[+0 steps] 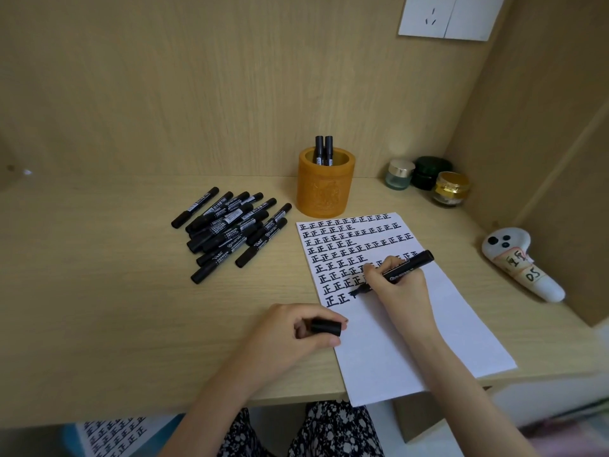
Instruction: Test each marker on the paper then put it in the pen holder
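On the white paper (pixel 412 341), an uncapped black marker (pixel 407 266), tip down on a fresh dark stroke at the end of the lowest row of written characters. Pinched in the curled fingers (pixel 374 275) of the right hand (pixel 397 286), barrel slanting up and to the right. Just at the paper's left edge, low over the wooden worktop (pixel 131 324), the left hand (pixel 290 338), fingers (pixel 331 342) curled round the marker's black cap (pixel 326 326). Behind the paper, an orange pen holder (pixel 326 192), upright, with 2 capped markers (pixel 324 150) standing in it. Left of the pen holder, a loose pile of capped black markers (pixel 230 229) on the worktop, well apart from both hands. In the far right corner, 3 small jars (pixel 428 179) close together. Right of the paper, lying on the worktop, a white soft figure (pixel 520 265) with black dots and a handwritten label. High on the back wall, a white socket plate (pixel 451 14).
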A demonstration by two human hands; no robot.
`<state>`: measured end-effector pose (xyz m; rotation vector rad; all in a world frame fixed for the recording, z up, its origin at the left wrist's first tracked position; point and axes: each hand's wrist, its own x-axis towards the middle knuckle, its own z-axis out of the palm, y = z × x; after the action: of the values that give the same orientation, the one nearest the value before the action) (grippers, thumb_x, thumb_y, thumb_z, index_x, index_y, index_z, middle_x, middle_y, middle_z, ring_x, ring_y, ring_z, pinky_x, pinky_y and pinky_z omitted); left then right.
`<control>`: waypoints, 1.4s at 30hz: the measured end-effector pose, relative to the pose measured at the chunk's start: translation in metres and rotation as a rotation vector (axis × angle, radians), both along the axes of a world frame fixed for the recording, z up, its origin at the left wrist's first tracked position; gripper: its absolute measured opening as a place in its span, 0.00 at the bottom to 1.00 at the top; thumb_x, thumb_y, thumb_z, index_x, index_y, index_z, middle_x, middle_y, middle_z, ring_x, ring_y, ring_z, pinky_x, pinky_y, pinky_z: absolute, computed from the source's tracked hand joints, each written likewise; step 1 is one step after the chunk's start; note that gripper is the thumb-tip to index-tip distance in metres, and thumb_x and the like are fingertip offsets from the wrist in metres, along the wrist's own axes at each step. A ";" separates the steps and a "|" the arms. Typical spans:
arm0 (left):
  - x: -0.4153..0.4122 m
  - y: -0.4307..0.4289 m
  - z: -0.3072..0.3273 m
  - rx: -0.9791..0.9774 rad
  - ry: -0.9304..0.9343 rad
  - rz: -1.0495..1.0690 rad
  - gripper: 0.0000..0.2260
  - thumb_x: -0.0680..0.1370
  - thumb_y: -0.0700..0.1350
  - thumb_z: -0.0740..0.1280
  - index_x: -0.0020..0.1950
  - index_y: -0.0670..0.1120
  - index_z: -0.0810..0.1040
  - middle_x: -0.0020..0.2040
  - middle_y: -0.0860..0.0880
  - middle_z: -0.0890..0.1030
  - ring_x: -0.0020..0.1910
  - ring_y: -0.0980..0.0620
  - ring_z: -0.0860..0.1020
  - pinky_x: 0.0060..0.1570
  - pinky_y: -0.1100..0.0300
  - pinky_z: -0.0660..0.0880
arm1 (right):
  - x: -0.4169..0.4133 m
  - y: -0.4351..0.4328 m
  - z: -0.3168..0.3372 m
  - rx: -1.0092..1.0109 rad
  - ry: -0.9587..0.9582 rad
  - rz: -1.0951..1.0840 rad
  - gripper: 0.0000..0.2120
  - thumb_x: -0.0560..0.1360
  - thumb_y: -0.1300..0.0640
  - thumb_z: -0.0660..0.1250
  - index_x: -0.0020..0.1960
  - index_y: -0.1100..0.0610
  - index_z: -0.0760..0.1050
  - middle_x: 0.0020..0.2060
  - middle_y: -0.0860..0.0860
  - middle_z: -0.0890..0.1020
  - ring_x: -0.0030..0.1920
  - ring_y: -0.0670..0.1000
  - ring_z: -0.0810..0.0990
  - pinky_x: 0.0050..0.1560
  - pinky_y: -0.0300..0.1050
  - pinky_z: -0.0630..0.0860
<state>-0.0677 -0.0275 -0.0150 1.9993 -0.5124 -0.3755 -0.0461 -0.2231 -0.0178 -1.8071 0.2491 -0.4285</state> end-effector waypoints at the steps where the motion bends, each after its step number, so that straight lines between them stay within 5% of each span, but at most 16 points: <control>1: 0.000 0.000 0.000 0.003 -0.002 0.002 0.12 0.72 0.51 0.71 0.51 0.66 0.79 0.44 0.55 0.84 0.33 0.61 0.67 0.40 0.63 0.67 | 0.000 0.000 0.001 -0.001 -0.002 0.003 0.14 0.73 0.62 0.69 0.33 0.68 0.69 0.25 0.51 0.70 0.27 0.44 0.67 0.29 0.34 0.63; 7: 0.000 0.001 -0.001 -0.004 0.000 -0.001 0.12 0.72 0.51 0.71 0.51 0.66 0.79 0.45 0.52 0.84 0.34 0.60 0.67 0.40 0.62 0.67 | 0.000 0.000 0.001 -0.015 0.013 0.008 0.15 0.72 0.65 0.68 0.30 0.59 0.67 0.22 0.46 0.68 0.28 0.45 0.65 0.28 0.34 0.62; 38: 0.000 0.001 0.000 -0.011 -0.005 -0.001 0.12 0.71 0.51 0.72 0.50 0.67 0.79 0.46 0.50 0.84 0.33 0.60 0.67 0.38 0.63 0.66 | 0.000 -0.003 0.001 -0.005 -0.035 -0.021 0.13 0.72 0.69 0.66 0.32 0.60 0.66 0.24 0.49 0.65 0.26 0.44 0.63 0.27 0.33 0.60; 42: 0.001 -0.001 -0.002 -0.004 -0.011 0.006 0.12 0.71 0.51 0.71 0.51 0.67 0.79 0.46 0.52 0.84 0.33 0.60 0.67 0.39 0.63 0.67 | 0.000 -0.004 0.001 0.079 -0.040 -0.039 0.15 0.74 0.66 0.67 0.31 0.59 0.68 0.21 0.42 0.68 0.24 0.42 0.66 0.30 0.34 0.63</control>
<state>-0.0667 -0.0282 -0.0165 1.9992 -0.5142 -0.3595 -0.0464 -0.2274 -0.0165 -1.7167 0.2696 -0.4755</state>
